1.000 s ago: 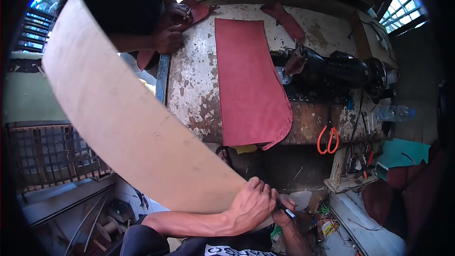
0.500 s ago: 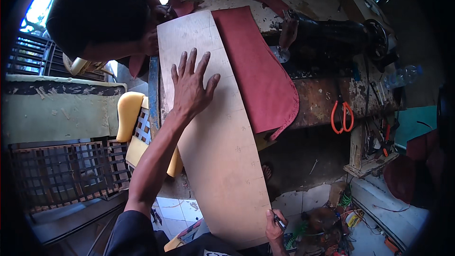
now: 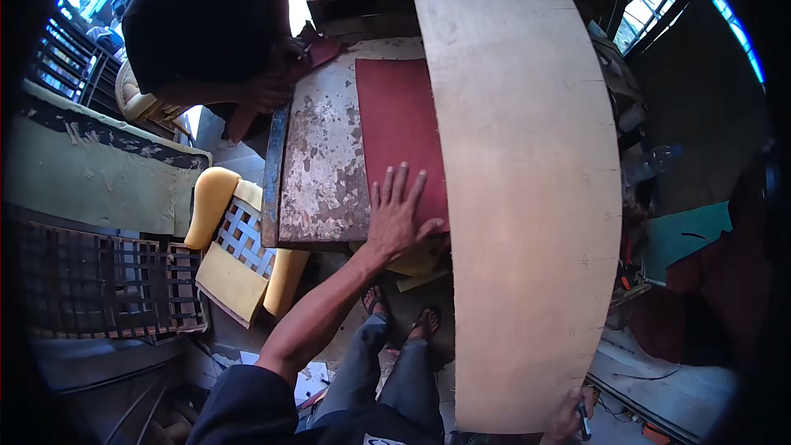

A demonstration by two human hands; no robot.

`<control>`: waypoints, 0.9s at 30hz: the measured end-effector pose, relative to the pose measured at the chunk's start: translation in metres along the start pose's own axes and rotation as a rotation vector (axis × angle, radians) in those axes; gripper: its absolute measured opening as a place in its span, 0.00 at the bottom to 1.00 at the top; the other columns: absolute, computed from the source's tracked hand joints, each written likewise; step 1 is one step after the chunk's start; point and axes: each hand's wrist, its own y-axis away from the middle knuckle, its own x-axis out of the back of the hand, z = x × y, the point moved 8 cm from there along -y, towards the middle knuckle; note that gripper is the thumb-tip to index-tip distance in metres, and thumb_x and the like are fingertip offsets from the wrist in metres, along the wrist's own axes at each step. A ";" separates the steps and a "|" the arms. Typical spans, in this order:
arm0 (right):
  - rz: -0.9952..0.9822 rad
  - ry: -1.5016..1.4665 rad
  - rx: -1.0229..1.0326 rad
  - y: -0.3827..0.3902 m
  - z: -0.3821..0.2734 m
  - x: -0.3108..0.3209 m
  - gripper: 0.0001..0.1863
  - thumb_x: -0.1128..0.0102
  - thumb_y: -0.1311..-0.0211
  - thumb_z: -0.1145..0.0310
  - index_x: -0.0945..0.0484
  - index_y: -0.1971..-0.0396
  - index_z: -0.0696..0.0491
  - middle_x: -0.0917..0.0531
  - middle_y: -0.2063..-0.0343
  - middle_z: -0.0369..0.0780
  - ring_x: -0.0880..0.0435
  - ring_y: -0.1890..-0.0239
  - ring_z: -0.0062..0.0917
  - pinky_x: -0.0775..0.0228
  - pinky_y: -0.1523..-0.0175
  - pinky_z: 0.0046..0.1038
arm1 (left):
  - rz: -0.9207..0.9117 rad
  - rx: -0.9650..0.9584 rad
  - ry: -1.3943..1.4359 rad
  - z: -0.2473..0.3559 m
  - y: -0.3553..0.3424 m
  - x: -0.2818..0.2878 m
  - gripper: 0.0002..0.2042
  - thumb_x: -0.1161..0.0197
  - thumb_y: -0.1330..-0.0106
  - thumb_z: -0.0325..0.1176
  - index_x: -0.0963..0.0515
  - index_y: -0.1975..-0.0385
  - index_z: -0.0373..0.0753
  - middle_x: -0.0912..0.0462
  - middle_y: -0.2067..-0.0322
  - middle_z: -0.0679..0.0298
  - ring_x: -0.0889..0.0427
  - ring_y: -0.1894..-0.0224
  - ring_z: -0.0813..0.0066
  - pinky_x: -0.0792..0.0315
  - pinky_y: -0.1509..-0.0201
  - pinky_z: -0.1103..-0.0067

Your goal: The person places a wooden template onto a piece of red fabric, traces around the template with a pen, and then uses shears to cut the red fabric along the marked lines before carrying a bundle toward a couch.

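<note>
A long, pale wooden board (image 3: 527, 198) stretches from near my body up past the far side of the table, with pencil ticks along its right edge. Its near right corner is gripped by my right hand (image 3: 567, 414), which also holds a dark pen (image 3: 584, 423). My left hand (image 3: 399, 218) lies flat with spread fingers on a red piece of upholstery material (image 3: 400, 119). The board's left edge runs just right of that hand and covers the right part of the red piece.
The worktable (image 3: 321, 173) has worn, peeling paint. At its far left a co-worker's hands (image 3: 268, 91) handle red material. A yellow padded chair frame (image 3: 241, 235) with grey webbing stands left of the table. A plastic bottle (image 3: 659, 158) is at the right.
The board has swung and shifted right, now hiding the sewing machine and orange-handled scissors. My left hand has moved off the board onto the red material. My right hand moved right with the board.
</note>
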 end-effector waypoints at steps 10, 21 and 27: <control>0.209 -0.396 -0.024 -0.013 -0.043 0.030 0.19 0.57 0.22 0.53 0.30 0.61 0.56 0.23 0.64 0.40 0.26 0.59 0.23 0.32 0.52 0.31 | -0.715 -0.781 -0.430 -0.109 0.005 0.080 0.19 0.40 0.40 0.37 0.20 0.47 0.51 0.22 0.40 0.68 0.33 0.31 0.65 0.45 0.27 0.53; 0.197 0.003 -0.306 0.027 0.003 -0.008 0.24 0.41 0.30 0.53 0.20 0.51 0.61 0.19 0.54 0.50 0.26 0.47 0.44 0.41 0.35 0.45 | -0.367 0.449 -0.312 -0.108 -0.019 -0.037 0.38 0.65 0.30 0.67 0.52 0.23 0.56 0.63 0.23 0.49 0.68 0.25 0.31 0.73 0.29 0.35; 0.131 0.990 0.659 0.049 -0.019 -0.033 0.18 0.45 0.27 0.58 0.22 0.64 0.61 0.19 0.61 0.49 0.24 0.61 0.40 0.30 0.54 0.38 | -0.617 -0.231 -0.350 -0.195 -0.101 -0.008 0.34 0.57 0.30 0.59 0.48 0.24 0.60 0.57 0.23 0.57 0.66 0.22 0.47 0.71 0.24 0.45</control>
